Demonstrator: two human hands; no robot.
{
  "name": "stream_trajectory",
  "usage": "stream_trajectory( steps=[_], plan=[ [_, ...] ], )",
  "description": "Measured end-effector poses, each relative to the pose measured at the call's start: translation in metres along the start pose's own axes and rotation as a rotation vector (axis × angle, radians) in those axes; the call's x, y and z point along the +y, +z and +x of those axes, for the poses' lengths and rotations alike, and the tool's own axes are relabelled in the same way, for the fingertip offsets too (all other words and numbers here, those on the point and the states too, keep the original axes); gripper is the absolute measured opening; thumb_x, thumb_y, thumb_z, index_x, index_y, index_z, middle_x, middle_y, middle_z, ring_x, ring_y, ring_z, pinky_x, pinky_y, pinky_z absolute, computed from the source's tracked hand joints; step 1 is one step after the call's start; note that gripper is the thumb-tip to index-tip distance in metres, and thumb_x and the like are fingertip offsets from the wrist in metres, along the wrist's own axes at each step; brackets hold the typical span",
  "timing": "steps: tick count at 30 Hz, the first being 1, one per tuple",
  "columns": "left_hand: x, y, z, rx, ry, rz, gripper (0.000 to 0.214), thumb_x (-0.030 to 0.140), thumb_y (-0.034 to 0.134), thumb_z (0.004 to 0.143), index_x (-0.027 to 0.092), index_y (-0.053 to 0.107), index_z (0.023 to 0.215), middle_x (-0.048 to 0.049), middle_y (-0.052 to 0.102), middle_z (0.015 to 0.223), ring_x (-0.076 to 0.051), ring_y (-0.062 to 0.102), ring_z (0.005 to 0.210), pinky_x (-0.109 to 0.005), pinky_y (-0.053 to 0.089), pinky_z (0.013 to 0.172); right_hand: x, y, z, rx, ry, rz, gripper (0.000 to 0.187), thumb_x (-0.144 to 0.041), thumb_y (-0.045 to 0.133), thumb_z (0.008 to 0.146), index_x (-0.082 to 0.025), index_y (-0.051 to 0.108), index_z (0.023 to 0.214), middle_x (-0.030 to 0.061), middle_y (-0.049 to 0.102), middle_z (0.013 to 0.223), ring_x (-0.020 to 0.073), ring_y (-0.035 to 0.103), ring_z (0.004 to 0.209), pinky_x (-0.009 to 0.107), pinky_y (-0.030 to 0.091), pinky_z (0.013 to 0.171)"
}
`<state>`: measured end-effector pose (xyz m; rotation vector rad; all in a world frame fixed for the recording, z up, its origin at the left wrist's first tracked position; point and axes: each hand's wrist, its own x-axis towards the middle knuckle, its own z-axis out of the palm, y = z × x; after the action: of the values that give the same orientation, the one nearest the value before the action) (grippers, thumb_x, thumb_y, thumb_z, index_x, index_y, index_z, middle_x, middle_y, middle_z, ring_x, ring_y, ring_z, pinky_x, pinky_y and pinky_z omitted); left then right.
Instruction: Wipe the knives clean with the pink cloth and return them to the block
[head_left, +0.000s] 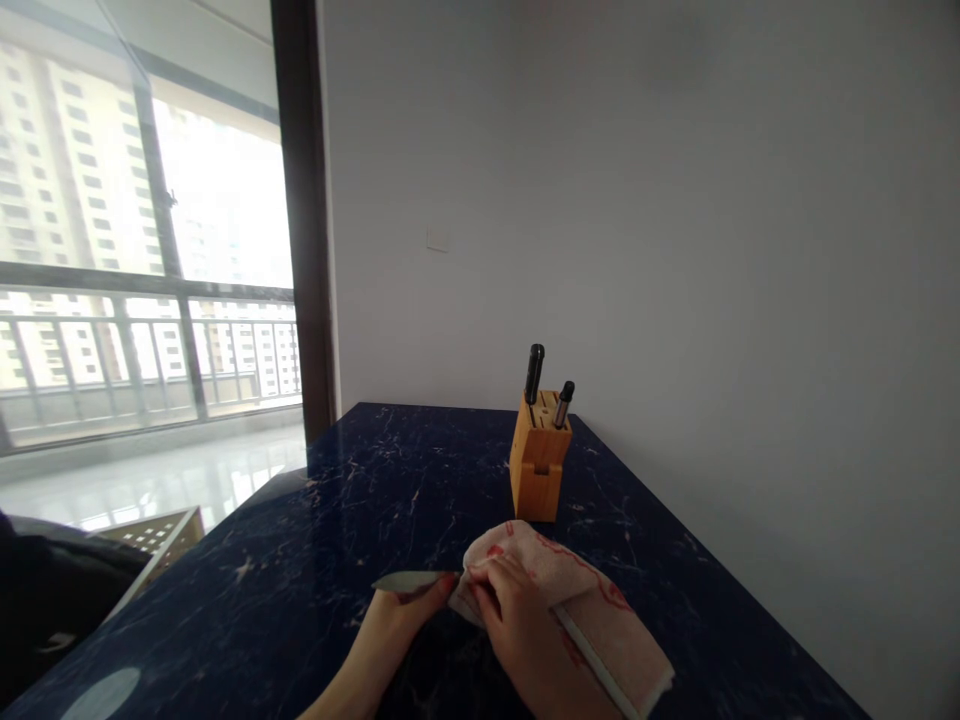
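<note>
My left hand (405, 612) is closed on a knife (409, 580) whose silver blade points left, low over the dark blue marble table (315, 540). My right hand (517, 625) pinches a pink and red patterned cloth (592, 610) folded around the knife where blade meets hand. The knife's handle is hidden. Behind them stands a wooden knife block (538, 460) with two black-handled tools upright in its slots.
A grey wall runs along the table's right and far edges. To the left, a dark window frame (304, 220), a balcony railing and tower blocks outside. A perforated tan box (161, 535) and something dark sit at lower left beside the table.
</note>
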<state>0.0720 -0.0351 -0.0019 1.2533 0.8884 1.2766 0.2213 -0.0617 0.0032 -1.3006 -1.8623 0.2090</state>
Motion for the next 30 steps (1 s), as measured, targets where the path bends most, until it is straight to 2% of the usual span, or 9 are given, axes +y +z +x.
stream_trajectory(
  steps=[7, 14, 17, 21, 25, 30],
  plan=[
    [-0.003, -0.005, 0.002, 0.026, -0.002, 0.081, 0.027, 0.039, 0.073, 0.06, 0.015, 0.072, 0.073, -0.0032, 0.073, 0.07, -0.022, 0.064, 0.068, -0.027, 0.049, 0.064, 0.01, -0.001, 0.002, 0.066, 0.048, -0.05, 0.022, -0.001, 0.044, 0.073, -0.018, 0.058, 0.077, 0.0046, 0.062, 0.08, 0.0189, 0.057, 0.081, 0.034, 0.044, 0.076],
    [0.004, -0.001, -0.002, -0.007, -0.038, 0.008, 0.028, 0.04, 0.074, 0.057, 0.017, 0.072, 0.074, -0.0036, 0.074, 0.077, -0.024, 0.065, 0.076, -0.03, 0.05, 0.072, -0.001, 0.002, -0.001, 0.034, -0.041, -0.006, 0.025, -0.002, 0.042, 0.073, -0.02, 0.056, 0.083, 0.0038, 0.061, 0.087, 0.0186, 0.057, 0.086, 0.034, 0.044, 0.079],
    [0.005, -0.001, -0.002, 0.001, -0.025, 0.027, 0.029, 0.039, 0.074, 0.058, 0.017, 0.072, 0.076, -0.0043, 0.073, 0.076, -0.024, 0.065, 0.075, -0.03, 0.05, 0.07, 0.002, 0.001, 0.0, 0.066, -0.007, -0.057, 0.023, -0.002, 0.043, 0.071, -0.019, 0.056, 0.079, 0.0038, 0.061, 0.083, 0.0194, 0.057, 0.083, 0.035, 0.044, 0.077],
    [0.001, -0.003, 0.001, 0.001, -0.009, 0.064, 0.028, 0.039, 0.074, 0.058, 0.016, 0.073, 0.073, -0.0045, 0.073, 0.072, -0.023, 0.065, 0.069, -0.028, 0.05, 0.065, 0.004, -0.002, 0.001, 0.039, 0.06, -0.105, 0.021, -0.002, 0.043, 0.07, -0.018, 0.055, 0.075, 0.0045, 0.061, 0.079, 0.0199, 0.057, 0.08, 0.034, 0.045, 0.074],
    [0.004, -0.001, -0.001, 0.004, -0.017, 0.047, 0.028, 0.04, 0.075, 0.056, 0.018, 0.073, 0.073, -0.0035, 0.074, 0.075, -0.025, 0.066, 0.074, -0.03, 0.05, 0.07, -0.004, -0.002, -0.002, 0.003, 0.041, -0.078, 0.021, -0.002, 0.043, 0.072, -0.018, 0.055, 0.081, 0.0063, 0.061, 0.086, 0.0213, 0.057, 0.087, 0.037, 0.044, 0.08],
    [0.01, -0.001, -0.003, -0.032, -0.045, 0.189, 0.025, 0.042, 0.072, 0.057, 0.019, 0.073, 0.067, -0.0025, 0.074, 0.071, -0.025, 0.065, 0.074, -0.028, 0.049, 0.069, -0.009, 0.0, -0.004, -0.001, -0.011, -0.037, 0.02, -0.004, 0.045, 0.075, -0.019, 0.055, 0.082, 0.0055, 0.062, 0.088, 0.0208, 0.058, 0.089, 0.04, 0.042, 0.087]
  ],
)
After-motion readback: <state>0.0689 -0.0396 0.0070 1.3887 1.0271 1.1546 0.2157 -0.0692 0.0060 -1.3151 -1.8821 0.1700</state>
